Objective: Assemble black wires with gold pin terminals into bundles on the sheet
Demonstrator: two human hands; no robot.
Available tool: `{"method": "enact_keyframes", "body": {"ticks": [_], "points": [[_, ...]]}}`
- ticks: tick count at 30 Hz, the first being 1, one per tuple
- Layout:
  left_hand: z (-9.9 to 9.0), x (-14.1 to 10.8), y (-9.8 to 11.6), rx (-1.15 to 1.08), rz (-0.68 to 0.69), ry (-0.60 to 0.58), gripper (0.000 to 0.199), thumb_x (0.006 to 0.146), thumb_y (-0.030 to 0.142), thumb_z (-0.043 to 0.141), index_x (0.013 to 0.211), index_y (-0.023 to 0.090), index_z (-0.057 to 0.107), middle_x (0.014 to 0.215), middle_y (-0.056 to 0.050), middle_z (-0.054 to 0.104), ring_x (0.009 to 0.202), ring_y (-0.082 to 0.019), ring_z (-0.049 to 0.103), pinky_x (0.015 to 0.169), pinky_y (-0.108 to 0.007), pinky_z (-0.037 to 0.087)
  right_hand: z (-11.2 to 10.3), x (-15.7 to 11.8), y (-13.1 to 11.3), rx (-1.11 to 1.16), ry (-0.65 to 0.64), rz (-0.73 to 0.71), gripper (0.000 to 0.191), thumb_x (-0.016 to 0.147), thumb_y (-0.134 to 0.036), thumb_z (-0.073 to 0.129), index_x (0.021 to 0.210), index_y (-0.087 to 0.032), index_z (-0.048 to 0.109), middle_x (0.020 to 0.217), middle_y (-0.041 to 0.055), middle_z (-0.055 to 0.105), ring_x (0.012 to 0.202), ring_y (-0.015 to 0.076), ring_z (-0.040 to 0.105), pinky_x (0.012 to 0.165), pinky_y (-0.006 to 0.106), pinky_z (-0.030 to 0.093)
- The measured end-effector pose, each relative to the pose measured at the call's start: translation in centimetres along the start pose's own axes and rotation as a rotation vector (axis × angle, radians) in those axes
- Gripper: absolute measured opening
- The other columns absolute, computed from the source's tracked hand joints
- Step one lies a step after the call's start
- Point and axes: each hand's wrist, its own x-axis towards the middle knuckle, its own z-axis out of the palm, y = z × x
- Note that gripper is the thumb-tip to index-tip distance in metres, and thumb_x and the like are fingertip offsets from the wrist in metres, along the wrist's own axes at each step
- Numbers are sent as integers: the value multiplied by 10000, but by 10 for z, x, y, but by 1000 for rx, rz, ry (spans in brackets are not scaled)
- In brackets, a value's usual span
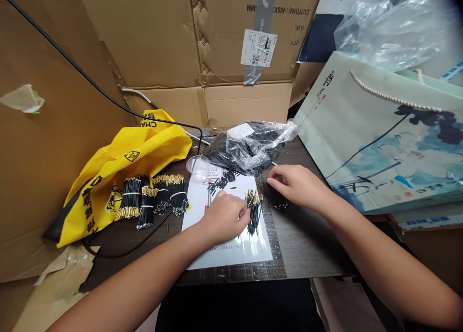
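While the left hand (pixel 226 217) sits curled just beside the loose gold-tipped black pieces (pixel 254 215), near the right edge of the paper sheet (pixel 195 201), the right hand (pixel 293 185) hovers past that edge, thumb and fingertips close together; cannot tell if either holds anything; looks like small-piece handling, so pinch lightly, 1 at a time, gold ends toward the bench's (pixel 307 247) back edge; avoid brushing the short black tubes (pixel 228 177) near the sheet's top edge.
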Motion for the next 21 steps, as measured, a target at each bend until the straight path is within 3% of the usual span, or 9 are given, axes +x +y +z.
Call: {"method": "enact_keyframes", "body": {"ticks": [5, 9, 13, 18, 21], "points": [[-3, 0, -3, -62, 90, 55, 305, 870, 239, 481, 575, 164, 477, 553, 11, 512, 579, -117, 437, 707, -308, 329, 14, 53, -40, 1, -154, -353, 95, 839, -209, 606, 874, -213, 694, 813, 23, 699, 700, 140, 563, 598, 262, 338], [-4, 0, -6, -106, 182, 50, 296, 862, 222, 489, 570, 169, 496, 556, 13, 517, 568, -111, 442, 692, -294, 362, 31, 80, -65, -157, -380, -388, 169, 763, -137, 645, 896, -192, 733, 847, 61, 722, 658, 151, 563, 546, 267, 305], [-7, -1, -9, -185, 290, 28, 241, 865, 217, 495, 660, 172, 614, 618, -10, 600, 600, -123, 519, 712, -294, 409, 34, 83, -79, -267, -509, -396, 192, 760, -85, 591, 854, -154, 744, 786, 75, 719, 582, 137, 537, 517, 268, 294], [-13, -7, -6, -334, 336, 69, 214, 893, 228, 506, 878, 175, 713, 687, -40, 671, 651, -143, 597, 690, -287, 450, 34, 80, -72, -241, -446, -469, 127, 745, -135, 594, 753, -140, 721, 720, 79, 695, 541, 130, 487, 504, 271, 278], [-16, -12, -3, -448, 282, 286, 184, 888, 218, 543, 969, 173, 702, 776, -53, 715, 657, -137, 612, 670, -274, 468, 35, 81, -64, -149, -376, -489, 92, 721, -185, 625, 744, -151, 707, 686, 57, 677, 554, 125, 480, 513, 258, 281]]}}
